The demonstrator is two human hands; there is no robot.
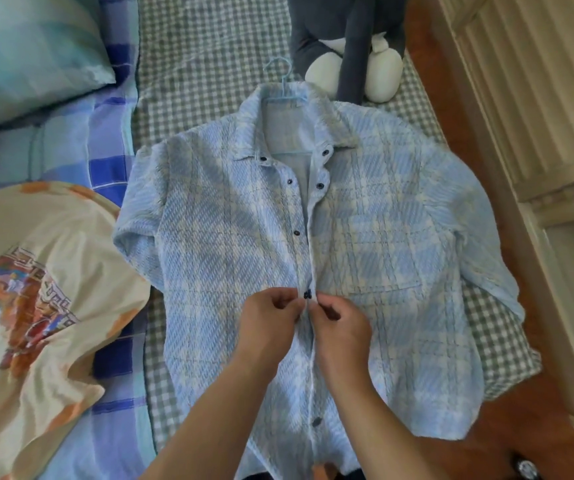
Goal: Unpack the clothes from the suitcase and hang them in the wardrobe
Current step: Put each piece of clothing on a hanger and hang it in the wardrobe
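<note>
A light blue and white checked shirt (230, 237) lies flat on the bed, front side up, with dark buttons down its placket. A pale blue hanger (283, 86) sits inside its collar, hook pointing away from me. My left hand (271, 317) pinches the left edge of the placket at a dark button (307, 294) in the middle of the shirt. My right hand (339, 320) pinches the opposite edge right beside it. The top buttons are undone and the collar gapes. No suitcase or wardrobe interior is visible.
A cream printed T-shirt (32, 306) lies at the left on a blue checked sheet (112, 168). A grey and white plush toy (347, 46) sits beyond the collar, a teal pillow (29, 50) at top left. A wooden bed edge (486, 188) and white louvred doors (534, 81) run along the right.
</note>
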